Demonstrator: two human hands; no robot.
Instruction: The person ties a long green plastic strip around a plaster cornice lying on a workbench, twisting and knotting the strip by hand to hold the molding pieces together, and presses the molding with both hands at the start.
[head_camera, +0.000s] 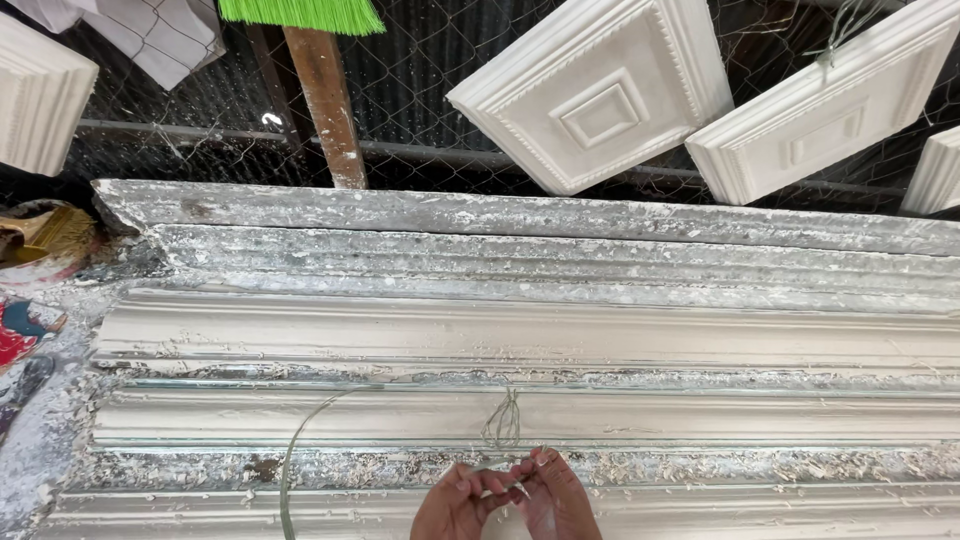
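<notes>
- At the near edge of the bench, my left hand (458, 503) and right hand (553, 500) meet — fingertips of both pinched shut on one thin wire (300, 440).
- The wire ends in one twisted loop (505, 420) lying on a plaster moulding (600, 415).
- Mouldings in rows: three counted.
- Behind, on the mesh fence (430, 80): five white square panels (600, 90), partly cropped.
- One green broom (305, 14).

Two bare hands (505, 500), sleeveless
</notes>
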